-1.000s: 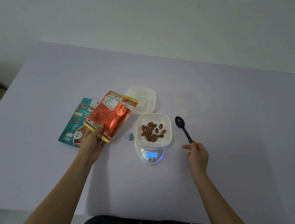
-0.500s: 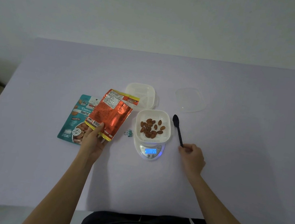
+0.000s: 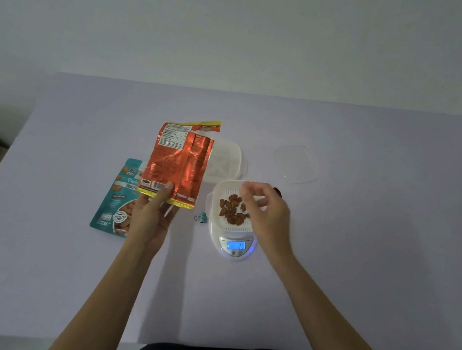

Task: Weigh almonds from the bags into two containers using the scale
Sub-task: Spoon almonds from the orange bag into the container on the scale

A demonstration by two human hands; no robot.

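Observation:
My left hand (image 3: 152, 217) holds an orange foil almond bag (image 3: 176, 164) upright by its bottom edge, left of the scale. A white slotted container (image 3: 221, 200) holding several almonds (image 3: 231, 209) sits on a small white digital scale (image 3: 236, 246) with a lit blue display. My right hand (image 3: 266, 209) hovers over the right side of that container, fingers loosely curled above the almonds; nothing shows between them. A second white container (image 3: 225, 162) stands behind, partly hidden by the bag. A teal almond bag (image 3: 116, 203) lies flat at the left.
A clear lid (image 3: 296, 163) lies at the back right of the lilac table (image 3: 361, 252). A small teal binder clip (image 3: 201, 218) rests left of the scale. The black spoon's tip (image 3: 277, 192) peeks out behind my right hand. A pale wall runs behind the table.
My right hand let go of the black spoon and moved left over the container on the scale. My left hand raised the orange bag more upright.

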